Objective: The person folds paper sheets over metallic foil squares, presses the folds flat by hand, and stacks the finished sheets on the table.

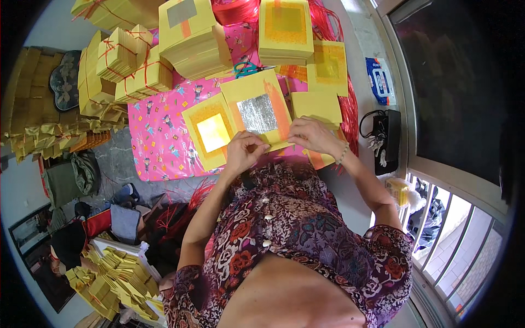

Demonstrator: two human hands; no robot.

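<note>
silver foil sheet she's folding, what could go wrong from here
Both hands, left hand and right hand, pinch the near edge of the silver-foil sheet; the thin paper might crease crookedly or tear. It overlaps the gold-foil sheet, which could get dragged along. The scissors lie close behind.

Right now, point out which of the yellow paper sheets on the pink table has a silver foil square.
The yellow sheet with the silver foil square under both hands; the neighbouring sheet at its left carries gold foil.

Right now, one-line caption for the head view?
Both hands, left hand and right hand, grip the near edge of a silver-foil yellow paper stack on a pink tablecloth.
</note>
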